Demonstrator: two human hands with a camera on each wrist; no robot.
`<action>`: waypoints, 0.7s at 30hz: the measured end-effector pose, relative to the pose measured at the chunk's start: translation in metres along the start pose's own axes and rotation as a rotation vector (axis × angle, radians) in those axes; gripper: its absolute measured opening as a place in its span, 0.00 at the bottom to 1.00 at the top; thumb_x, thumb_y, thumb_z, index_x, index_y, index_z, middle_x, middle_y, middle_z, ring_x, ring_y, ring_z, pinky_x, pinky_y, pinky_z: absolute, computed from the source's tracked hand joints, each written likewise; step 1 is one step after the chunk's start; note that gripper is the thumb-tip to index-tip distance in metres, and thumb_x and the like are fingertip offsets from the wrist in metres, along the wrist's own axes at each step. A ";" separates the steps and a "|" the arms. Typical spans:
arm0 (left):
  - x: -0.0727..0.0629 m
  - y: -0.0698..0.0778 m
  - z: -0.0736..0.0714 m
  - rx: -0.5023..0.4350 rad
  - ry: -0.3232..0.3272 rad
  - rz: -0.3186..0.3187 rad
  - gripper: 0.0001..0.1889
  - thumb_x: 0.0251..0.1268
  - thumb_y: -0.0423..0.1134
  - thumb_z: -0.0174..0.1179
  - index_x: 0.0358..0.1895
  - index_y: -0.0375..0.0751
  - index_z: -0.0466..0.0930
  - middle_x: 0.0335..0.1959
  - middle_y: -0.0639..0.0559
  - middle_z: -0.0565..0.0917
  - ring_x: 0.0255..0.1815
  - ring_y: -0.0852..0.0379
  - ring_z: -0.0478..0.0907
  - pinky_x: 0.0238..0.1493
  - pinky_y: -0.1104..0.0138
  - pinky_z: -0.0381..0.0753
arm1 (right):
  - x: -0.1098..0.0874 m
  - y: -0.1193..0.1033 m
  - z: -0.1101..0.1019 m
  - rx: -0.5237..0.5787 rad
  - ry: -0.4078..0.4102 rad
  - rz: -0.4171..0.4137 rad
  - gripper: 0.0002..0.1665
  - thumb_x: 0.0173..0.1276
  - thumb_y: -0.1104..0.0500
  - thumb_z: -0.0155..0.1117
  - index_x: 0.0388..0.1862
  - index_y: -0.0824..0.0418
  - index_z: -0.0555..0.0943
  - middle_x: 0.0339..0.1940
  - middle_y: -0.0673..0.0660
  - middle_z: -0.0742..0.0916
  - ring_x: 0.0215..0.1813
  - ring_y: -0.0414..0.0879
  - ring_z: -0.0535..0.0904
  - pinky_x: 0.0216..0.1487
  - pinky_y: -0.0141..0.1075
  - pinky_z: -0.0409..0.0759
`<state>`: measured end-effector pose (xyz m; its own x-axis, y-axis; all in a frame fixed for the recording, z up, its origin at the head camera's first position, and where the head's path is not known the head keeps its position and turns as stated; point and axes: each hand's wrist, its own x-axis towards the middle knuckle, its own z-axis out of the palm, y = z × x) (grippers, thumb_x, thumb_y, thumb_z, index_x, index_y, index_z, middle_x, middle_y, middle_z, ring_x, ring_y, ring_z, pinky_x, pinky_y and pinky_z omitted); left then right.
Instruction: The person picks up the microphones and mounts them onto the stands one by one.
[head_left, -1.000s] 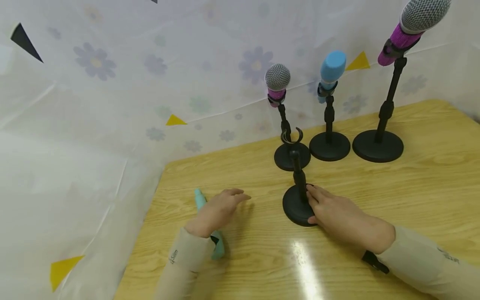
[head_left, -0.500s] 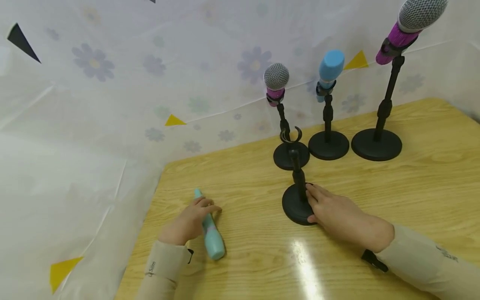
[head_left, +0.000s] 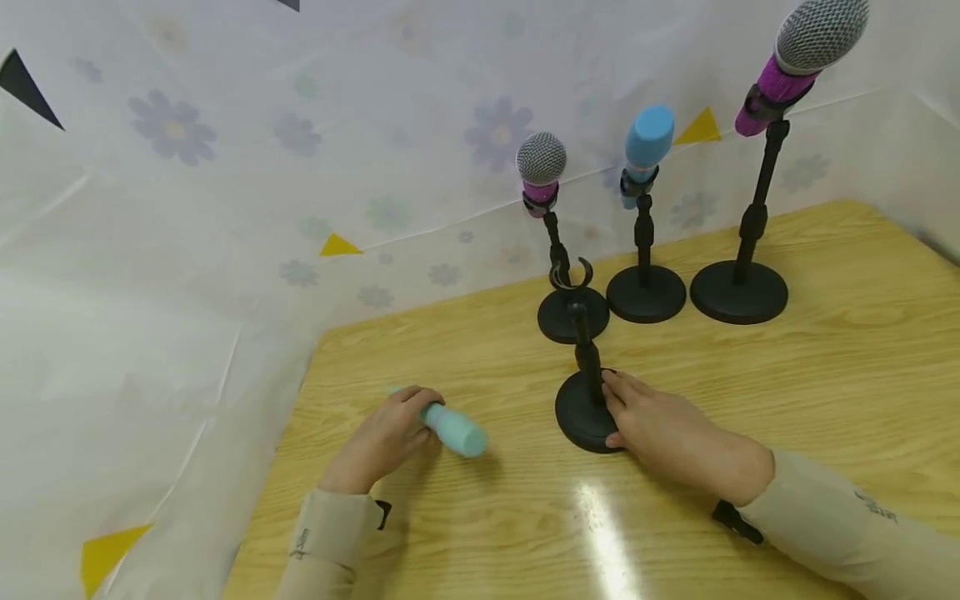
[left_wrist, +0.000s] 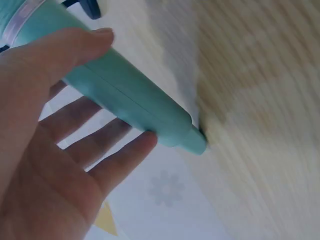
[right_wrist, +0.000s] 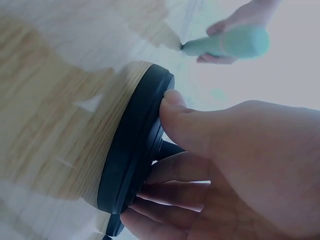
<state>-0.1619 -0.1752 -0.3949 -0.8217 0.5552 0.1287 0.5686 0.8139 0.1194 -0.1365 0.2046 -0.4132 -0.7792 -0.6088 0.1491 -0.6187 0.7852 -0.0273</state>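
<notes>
My left hand (head_left: 386, 437) grips a mint-green microphone (head_left: 459, 430) by its handle at the left of the table. Its thick head tilts up to the right, and in the left wrist view the handle's narrow tail (left_wrist: 194, 141) is at the tabletop. My right hand (head_left: 678, 435) holds the round base of a black microphone stand (head_left: 581, 417), thumb and fingers at its rim. The stand is upright, and its curved clip (head_left: 572, 275) holds nothing. From the right wrist, the black base (right_wrist: 131, 142) appears close up.
Behind stand three more black stands: one bears a small purple microphone (head_left: 541, 162), one a blue microphone (head_left: 648, 140), one a large purple microphone with a silver head (head_left: 817, 37). The wood-grain table (head_left: 480, 533) meets a flower-patterned sheet (head_left: 225, 250) at the back and left.
My left hand moved left to the mint-green microphone, took hold of it and swung its head up to the right. The right hand stays on the stand base.
</notes>
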 end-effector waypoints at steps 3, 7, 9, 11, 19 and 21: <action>0.007 0.005 -0.003 -0.030 0.057 -0.002 0.22 0.60 0.32 0.72 0.58 0.40 0.78 0.54 0.45 0.83 0.54 0.49 0.84 0.53 0.60 0.86 | 0.001 0.000 0.000 0.000 -0.003 0.006 0.38 0.69 0.44 0.65 0.63 0.74 0.78 0.69 0.72 0.77 0.68 0.64 0.77 0.49 0.45 0.88; 0.016 0.015 -0.009 -0.072 0.145 0.000 0.22 0.63 0.34 0.69 0.60 0.39 0.76 0.54 0.43 0.83 0.52 0.49 0.85 0.49 0.58 0.87 | 0.001 -0.001 -0.001 -0.015 -0.003 0.003 0.37 0.69 0.44 0.64 0.63 0.74 0.78 0.68 0.71 0.77 0.67 0.63 0.78 0.47 0.44 0.88; 0.022 0.021 -0.012 -0.092 0.186 0.004 0.21 0.65 0.35 0.68 0.60 0.38 0.75 0.54 0.43 0.82 0.52 0.49 0.84 0.49 0.58 0.87 | 0.001 -0.002 -0.002 -0.026 -0.004 0.000 0.37 0.70 0.43 0.64 0.62 0.74 0.78 0.68 0.72 0.78 0.67 0.63 0.78 0.47 0.43 0.88; 0.028 0.027 -0.015 -0.119 0.227 0.015 0.22 0.67 0.36 0.66 0.62 0.38 0.74 0.54 0.43 0.82 0.53 0.49 0.84 0.50 0.57 0.86 | 0.001 -0.002 -0.003 -0.036 -0.003 -0.002 0.37 0.70 0.43 0.64 0.62 0.74 0.78 0.68 0.72 0.78 0.67 0.63 0.78 0.48 0.43 0.88; 0.073 0.060 -0.031 -0.433 0.332 0.044 0.17 0.77 0.43 0.56 0.61 0.41 0.68 0.52 0.47 0.79 0.59 0.52 0.80 0.64 0.59 0.82 | 0.000 -0.001 -0.003 -0.024 0.002 0.001 0.38 0.69 0.44 0.64 0.62 0.74 0.78 0.68 0.72 0.77 0.67 0.63 0.78 0.46 0.43 0.88; 0.086 0.069 -0.036 -0.509 0.366 0.074 0.17 0.77 0.46 0.53 0.60 0.41 0.68 0.51 0.47 0.79 0.58 0.52 0.80 0.65 0.59 0.81 | -0.001 -0.001 -0.002 -0.021 0.008 -0.002 0.38 0.69 0.44 0.64 0.62 0.75 0.78 0.68 0.72 0.78 0.67 0.64 0.78 0.46 0.43 0.88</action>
<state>-0.1916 -0.0773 -0.3403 -0.7644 0.4386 0.4726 0.6444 0.5418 0.5395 -0.1350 0.2042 -0.4111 -0.7769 -0.6097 0.1569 -0.6182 0.7860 -0.0063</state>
